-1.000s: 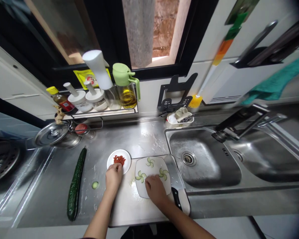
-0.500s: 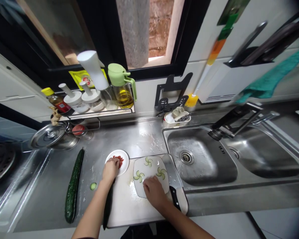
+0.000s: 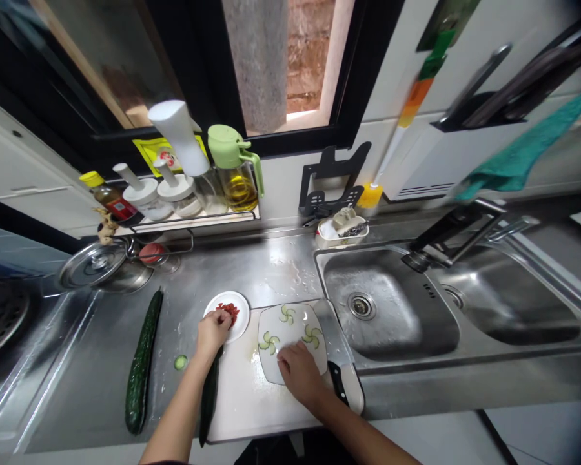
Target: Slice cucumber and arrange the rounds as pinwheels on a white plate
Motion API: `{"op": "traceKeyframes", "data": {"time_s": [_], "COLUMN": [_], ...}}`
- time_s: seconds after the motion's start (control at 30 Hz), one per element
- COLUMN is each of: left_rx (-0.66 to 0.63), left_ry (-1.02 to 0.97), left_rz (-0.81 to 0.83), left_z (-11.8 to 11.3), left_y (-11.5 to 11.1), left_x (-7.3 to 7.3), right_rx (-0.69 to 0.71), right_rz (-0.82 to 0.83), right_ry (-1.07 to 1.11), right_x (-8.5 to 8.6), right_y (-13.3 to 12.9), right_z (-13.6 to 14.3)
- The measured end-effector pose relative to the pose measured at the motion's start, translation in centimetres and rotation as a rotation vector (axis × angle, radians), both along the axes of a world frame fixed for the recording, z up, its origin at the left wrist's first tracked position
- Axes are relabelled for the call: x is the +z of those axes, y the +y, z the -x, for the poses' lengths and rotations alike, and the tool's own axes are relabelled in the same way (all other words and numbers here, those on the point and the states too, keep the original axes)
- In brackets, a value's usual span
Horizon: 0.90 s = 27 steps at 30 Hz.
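My left hand [image 3: 214, 330] is pinched closed at the left edge of a small white plate [image 3: 242, 318] holding red pieces [image 3: 231, 311]; anything between its fingertips is too small to make out. My right hand [image 3: 297, 369], fingers curled together, rests over the lower part of a white square plate [image 3: 267, 369]; what it holds, if anything, is hidden. Green cucumber slices form pinwheels on that plate, at the top [image 3: 286, 314], left [image 3: 269, 343] and right [image 3: 312, 336]. Both plates are on or beside the white cutting board [image 3: 246, 407].
A whole cucumber [image 3: 144, 365] and a cucumber end piece [image 3: 181, 362] lie left. Another dark cucumber [image 3: 209, 400] lies along the board's left edge. A knife [image 3: 339, 386] with a black handle is at the board's right, beside the sink [image 3: 392, 303]. Seasoning rack [image 3: 198, 223] behind.
My left hand has shifted slightly left and down, back from the red pieces. The right hand stays about where it was.
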State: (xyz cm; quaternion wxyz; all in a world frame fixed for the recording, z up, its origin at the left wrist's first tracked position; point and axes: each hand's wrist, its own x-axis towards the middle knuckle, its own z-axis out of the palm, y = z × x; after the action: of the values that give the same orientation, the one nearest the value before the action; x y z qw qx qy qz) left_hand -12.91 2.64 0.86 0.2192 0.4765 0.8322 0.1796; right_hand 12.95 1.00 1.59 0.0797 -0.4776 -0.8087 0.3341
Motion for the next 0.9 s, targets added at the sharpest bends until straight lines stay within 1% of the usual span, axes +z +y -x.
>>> {"op": "traceKeyframes", "data": {"time_s": [0.07, 0.13, 0.2, 0.3, 0.43, 0.53, 0.67, 0.9], "left_rx": [0.088, 0.146, 0.144, 0.102, 0.063, 0.039, 0.059, 0.067], "left_ry": [-0.071, -0.165, -0.282, -0.411, -0.391, -0.329, -0.242, -0.225], "left_rz": [-0.019, -0.035, -0.059, -0.069, -0.039, -0.052, -0.083, -0.085], "left_z": [-0.3, -1.2, -2.6, -5.4, -9.1, -10.8, -11.7, -12.1], "left_y": [-0.7, -1.6, -2.5, -3.6, -4.5, -4.7, -4.7, -4.6], "left_x": [0.1, 0.1, 0.0, -0.1, 0.0, 0.0, -0.3, -1.0], "right_rx": [0.006, 0.012, 0.010, 0.010, 0.009, 0.003, -0.009, -0.025], "right_rz": [0.000, -0.008, -0.018, -0.034, -0.059, -0.070, -0.062, -0.036], "right_ry": [-0.010, -0.020, -0.031, -0.037, -0.026, -0.023, -0.035, -0.010], "right_x": [-0.2, -0.5, -0.8, -1.2, -1.2, -1.2, -1.5, -1.5], "right_y": [0.1, 0.2, 0.4, 0.7, 0.9, 1.0, 1.0, 1.2], "right_z": [-0.2, -0.4, -0.5, -0.6, -0.5, -0.2, 0.1, 0.8]}}
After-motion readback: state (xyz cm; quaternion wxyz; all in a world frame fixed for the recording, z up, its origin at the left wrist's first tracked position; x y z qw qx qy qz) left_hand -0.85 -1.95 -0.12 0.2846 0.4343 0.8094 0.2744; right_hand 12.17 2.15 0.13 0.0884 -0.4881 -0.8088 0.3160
